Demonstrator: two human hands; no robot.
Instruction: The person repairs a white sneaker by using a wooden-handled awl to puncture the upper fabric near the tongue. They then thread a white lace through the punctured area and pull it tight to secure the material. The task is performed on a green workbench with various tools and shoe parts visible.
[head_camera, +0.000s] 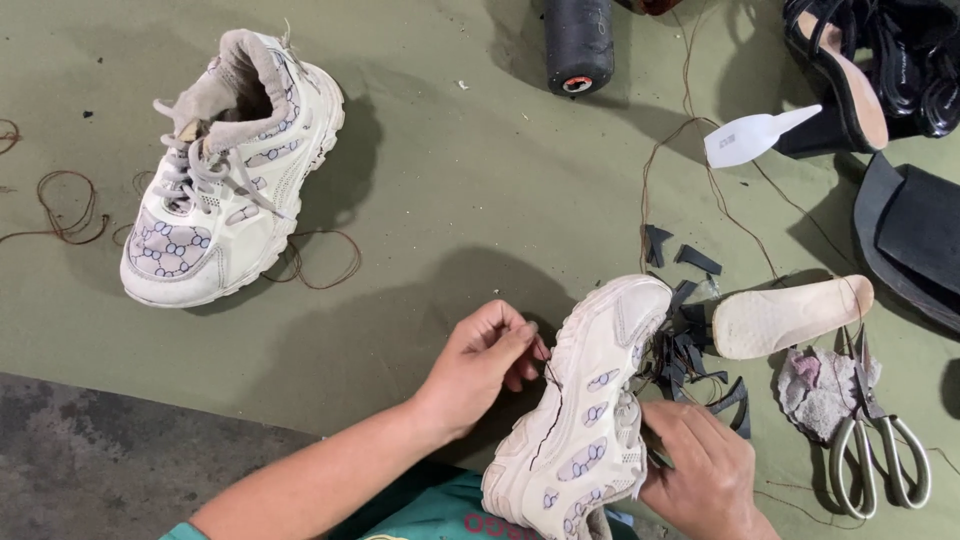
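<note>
Left hand (480, 360) grip pinches brown thread (549, 400) taut; right hand (700, 470) grip clasps the white sneaker (590, 410); overpulling could snap it

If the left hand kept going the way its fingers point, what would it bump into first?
Probably the white sneaker: the left hand points right, its fingertips pinching a dark thread right beside the sole.

Probably a shoe-repair workshop — scissors (880, 455), thread spool (578, 42), loose insole (790, 315), rubber scraps (690, 345).
</note>
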